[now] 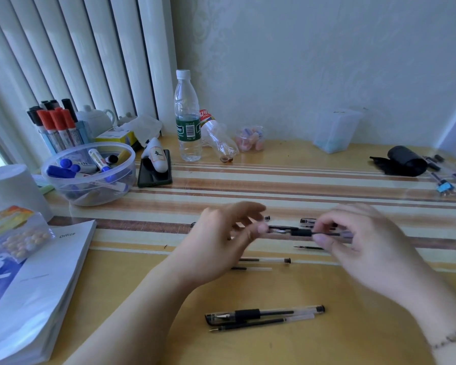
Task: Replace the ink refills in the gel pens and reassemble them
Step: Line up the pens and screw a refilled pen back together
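Observation:
A clear gel pen with a black grip (302, 232) is held level above the table between both hands. My left hand (221, 241) pinches its left end, and my right hand (363, 243) pinches the barel to the right of the grip. Behind it a clear pen cap (308, 221) lies on the table, with a small black end plug (267, 218) to its left. Loose refills (263, 260) lie under my hands, and a short tip piece (308, 248) lies nearby. Near the front edge lie a whole capped gel pen (265, 312) and a spare refill (261, 324).
A clear bowl of markers (88, 173) and a cup of markers (55, 125) stand at the left, beside a phone (154, 171). A water bottle (188, 119), a tipped bottle (217, 138) and a clear box (336, 130) stand at the back. A book (34, 285) lies front left.

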`<act>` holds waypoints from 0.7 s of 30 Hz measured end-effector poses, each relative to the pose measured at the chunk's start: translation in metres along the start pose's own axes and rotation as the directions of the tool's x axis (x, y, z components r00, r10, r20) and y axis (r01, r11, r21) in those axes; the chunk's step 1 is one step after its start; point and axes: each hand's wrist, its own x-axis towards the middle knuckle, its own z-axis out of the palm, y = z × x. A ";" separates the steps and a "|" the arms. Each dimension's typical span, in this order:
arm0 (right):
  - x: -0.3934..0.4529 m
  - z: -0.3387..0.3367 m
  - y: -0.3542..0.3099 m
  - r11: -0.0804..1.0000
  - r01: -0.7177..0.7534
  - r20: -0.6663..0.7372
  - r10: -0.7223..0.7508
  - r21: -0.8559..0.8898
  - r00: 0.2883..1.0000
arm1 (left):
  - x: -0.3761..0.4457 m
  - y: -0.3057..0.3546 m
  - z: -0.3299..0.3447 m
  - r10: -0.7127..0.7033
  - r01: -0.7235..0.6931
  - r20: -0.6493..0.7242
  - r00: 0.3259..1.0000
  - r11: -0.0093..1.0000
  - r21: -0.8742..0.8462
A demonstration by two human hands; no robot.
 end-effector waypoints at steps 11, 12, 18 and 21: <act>-0.005 -0.005 0.030 0.965 -0.226 0.370 0.259 -0.130 0.892 | 0.005 -0.048 -0.018 -0.392 0.393 -0.099 0.915 0.803 0.449; -0.005 -0.004 0.031 0.965 -0.231 0.378 0.263 -0.128 0.888 | 0.005 -0.049 -0.017 -0.391 0.390 -0.096 0.915 0.803 0.450; -0.005 -0.008 0.028 0.967 -0.241 0.411 0.252 -0.080 0.876 | 0.006 -0.057 -0.013 -0.372 0.383 -0.113 0.921 0.818 0.430; -0.002 -0.008 0.024 0.973 -0.228 0.257 0.213 0.029 0.943 | 0.007 -0.059 -0.013 -0.365 0.388 -0.136 0.921 0.831 0.399</act>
